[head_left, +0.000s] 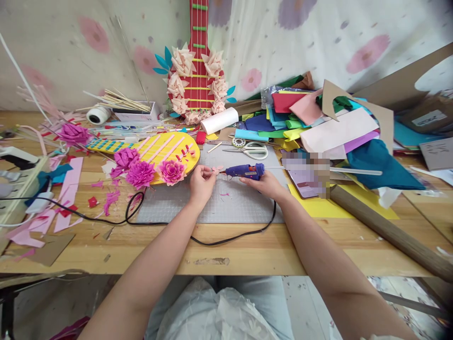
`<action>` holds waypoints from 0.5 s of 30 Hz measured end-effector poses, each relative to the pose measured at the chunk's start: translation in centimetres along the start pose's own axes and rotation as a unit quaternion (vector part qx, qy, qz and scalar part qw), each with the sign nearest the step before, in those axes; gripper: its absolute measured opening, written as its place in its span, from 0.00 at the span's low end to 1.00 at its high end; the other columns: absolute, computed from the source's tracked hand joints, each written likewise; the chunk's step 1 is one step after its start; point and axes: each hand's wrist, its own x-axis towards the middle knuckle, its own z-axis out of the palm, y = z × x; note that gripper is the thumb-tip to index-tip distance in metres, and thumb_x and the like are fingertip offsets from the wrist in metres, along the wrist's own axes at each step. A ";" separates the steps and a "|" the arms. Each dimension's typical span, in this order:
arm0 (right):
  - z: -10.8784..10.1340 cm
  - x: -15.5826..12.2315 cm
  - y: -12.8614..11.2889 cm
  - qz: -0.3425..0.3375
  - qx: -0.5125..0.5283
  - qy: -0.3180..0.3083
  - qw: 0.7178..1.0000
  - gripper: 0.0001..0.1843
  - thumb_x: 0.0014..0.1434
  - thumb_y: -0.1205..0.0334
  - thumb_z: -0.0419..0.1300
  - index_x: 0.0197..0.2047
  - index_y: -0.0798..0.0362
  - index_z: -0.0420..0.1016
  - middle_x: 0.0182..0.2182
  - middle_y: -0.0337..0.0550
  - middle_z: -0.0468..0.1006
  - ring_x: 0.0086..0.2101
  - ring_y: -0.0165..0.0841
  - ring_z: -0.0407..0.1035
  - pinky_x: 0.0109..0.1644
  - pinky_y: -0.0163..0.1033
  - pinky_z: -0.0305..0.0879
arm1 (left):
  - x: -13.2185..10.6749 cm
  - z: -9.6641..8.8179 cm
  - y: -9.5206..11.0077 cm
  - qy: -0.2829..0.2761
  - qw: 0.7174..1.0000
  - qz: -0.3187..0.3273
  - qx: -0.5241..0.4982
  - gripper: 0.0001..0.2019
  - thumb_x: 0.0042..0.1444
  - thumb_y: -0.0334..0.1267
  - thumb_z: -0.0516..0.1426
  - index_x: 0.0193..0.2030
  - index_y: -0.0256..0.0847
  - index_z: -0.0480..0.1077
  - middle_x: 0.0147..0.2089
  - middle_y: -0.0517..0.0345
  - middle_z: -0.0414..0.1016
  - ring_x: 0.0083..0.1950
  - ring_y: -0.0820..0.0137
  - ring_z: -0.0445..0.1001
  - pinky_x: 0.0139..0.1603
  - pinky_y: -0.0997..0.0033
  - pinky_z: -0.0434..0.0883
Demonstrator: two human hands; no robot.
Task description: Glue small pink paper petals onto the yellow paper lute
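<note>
Your left hand [203, 185] pinches a small, flat, pale-pink paper piece [218, 168] above the rectangular grey gridded mat [244, 208]; your right hand [266, 185] wraps a blue plastic glue gun [242, 171], long axis roughly sideways, nozzle aimed left at the piece, just beside the pinch (can't tell if it's touching)

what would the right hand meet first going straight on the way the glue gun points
Probably the small pink piece pinched in the left hand, by the glue gun; exact depth is unclear.
</note>
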 end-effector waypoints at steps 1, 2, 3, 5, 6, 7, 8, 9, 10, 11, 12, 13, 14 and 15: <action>0.0 0.0 0.0 0.002 0.001 0.000 1.000 0.20 0.48 0.44 0.61 0.33 0.52 0.76 0.24 0.40 0.74 0.29 0.34 0.68 0.32 0.38 0.64 | 0.0 0.0 0.0 0.001 1.000 0.001 0.001 0.12 0.46 0.38 0.61 0.31 0.42 0.61 0.25 0.64 0.69 0.25 0.74 0.70 0.27 0.74 0.67; 0.0 0.0 0.0 0.003 0.001 0.000 1.000 0.20 0.48 0.44 0.61 0.33 0.53 0.76 0.24 0.40 0.74 0.29 0.34 0.68 0.32 0.38 0.64 | 0.0 0.0 0.0 0.002 1.000 0.002 0.001 0.11 0.46 0.38 0.61 0.31 0.42 0.61 0.25 0.64 0.70 0.25 0.74 0.70 0.27 0.74 0.67; 0.0 0.0 0.1 0.004 0.003 0.000 1.000 0.20 0.48 0.44 0.61 0.33 0.53 0.76 0.24 0.40 0.74 0.29 0.34 0.68 0.32 0.38 0.63 | 0.0 0.0 0.0 0.002 1.000 0.003 0.002 0.11 0.46 0.37 0.61 0.31 0.42 0.61 0.25 0.64 0.70 0.25 0.74 0.70 0.27 0.74 0.67; 0.0 0.0 0.1 0.006 0.005 0.002 1.000 0.20 0.48 0.44 0.61 0.33 0.53 0.76 0.24 0.40 0.74 0.29 0.34 0.68 0.32 0.38 0.63 | 0.1 0.0 -0.1 0.001 1.000 0.006 0.003 0.11 0.47 0.37 0.61 0.31 0.42 0.61 0.25 0.63 0.70 0.26 0.74 0.70 0.28 0.74 0.67; 0.0 0.0 0.1 0.007 0.006 0.003 1.000 0.20 0.48 0.44 0.61 0.33 0.53 0.76 0.24 0.41 0.74 0.29 0.34 0.68 0.32 0.38 0.63 | 0.1 0.0 -0.1 0.000 1.000 0.007 0.004 0.11 0.47 0.37 0.61 0.30 0.42 0.61 0.25 0.63 0.70 0.26 0.74 0.70 0.28 0.74 0.67; 0.0 0.0 0.1 0.008 0.007 0.004 1.000 0.19 0.48 0.44 0.61 0.33 0.53 0.76 0.24 0.41 0.74 0.29 0.34 0.68 0.32 0.38 0.63 | 0.1 0.0 -0.1 0.000 1.000 0.009 0.005 0.11 0.46 0.37 0.61 0.30 0.42 0.61 0.25 0.63 0.70 0.26 0.74 0.70 0.29 0.74 0.67; 0.0 0.0 0.1 0.008 0.008 0.004 1.000 0.19 0.48 0.44 0.61 0.34 0.53 0.76 0.24 0.41 0.74 0.29 0.34 0.68 0.32 0.38 0.63 | 0.1 0.0 -0.1 0.000 1.000 0.010 0.006 0.11 0.46 0.37 0.61 0.30 0.42 0.61 0.25 0.63 0.70 0.26 0.74 0.70 0.29 0.74 0.67; 0.0 0.0 0.0 0.007 0.008 0.004 1.000 0.20 0.48 0.44 0.61 0.34 0.53 0.76 0.25 0.41 0.74 0.29 0.34 0.68 0.32 0.38 0.64 | 0.1 0.0 -0.1 -0.001 1.000 0.012 0.008 0.11 0.46 0.37 0.61 0.30 0.42 0.61 0.25 0.63 0.70 0.27 0.74 0.71 0.30 0.74 0.67; 0.0 0.0 0.0 0.006 0.009 0.005 1.000 0.20 0.48 0.44 0.61 0.34 0.53 0.76 0.25 0.41 0.75 0.29 0.34 0.68 0.32 0.38 0.64 | 0.1 0.0 -0.1 -0.001 1.000 0.014 0.009 0.11 0.46 0.38 0.61 0.30 0.42 0.61 0.25 0.63 0.70 0.27 0.74 0.71 0.30 0.74 0.67; 0.0 -0.1 0.0 0.006 0.009 0.005 1.000 0.21 0.48 0.44 0.61 0.35 0.54 0.76 0.25 0.41 0.75 0.29 0.34 0.68 0.32 0.38 0.64 | 0.1 0.0 -0.1 -0.001 1.000 0.015 0.011 0.11 0.46 0.38 0.61 0.30 0.41 0.61 0.25 0.63 0.70 0.28 0.74 0.71 0.31 0.74 0.67; 0.0 -0.1 0.0 0.008 0.009 0.005 1.000 0.22 0.48 0.43 0.61 0.35 0.54 0.76 0.26 0.42 0.75 0.29 0.34 0.68 0.32 0.37 0.64 | 0.1 0.0 -0.1 -0.002 1.000 0.016 0.013 0.11 0.46 0.38 0.62 0.30 0.41 0.61 0.25 0.63 0.70 0.28 0.74 0.71 0.31 0.74 0.68; 0.0 -0.1 -0.1 0.010 0.009 0.005 1.000 0.22 0.48 0.43 0.61 0.35 0.54 0.76 0.26 0.42 0.75 0.29 0.34 0.68 0.33 0.37 0.64 | 0.1 0.0 -0.2 -0.002 1.000 0.018 0.014 0.12 0.46 0.38 0.62 0.30 0.41 0.61 0.25 0.64 0.70 0.28 0.74 0.71 0.31 0.74 0.68; -0.1 -0.1 -0.1 0.013 0.009 0.006 1.000 0.23 0.48 0.42 0.61 0.35 0.55 0.76 0.26 0.42 0.75 0.29 0.34 0.68 0.33 0.38 0.64 | 0.1 0.0 -0.2 -0.002 1.000 0.019 0.015 0.12 0.46 0.38 0.62 0.30 0.41 0.61 0.25 0.64 0.70 0.28 0.74 0.71 0.32 0.74 0.68; -0.1 -0.1 -0.1 0.014 0.008 0.005 1.000 0.23 0.48 0.42 0.61 0.35 0.55 0.76 0.26 0.42 0.75 0.29 0.34 0.68 0.33 0.38 0.64 | 0.1 0.0 -0.2 -0.003 1.000 0.021 0.016 0.12 0.46 0.39 0.62 0.30 0.41 0.61 0.26 0.64 0.70 0.28 0.74 0.71 0.32 0.74 0.68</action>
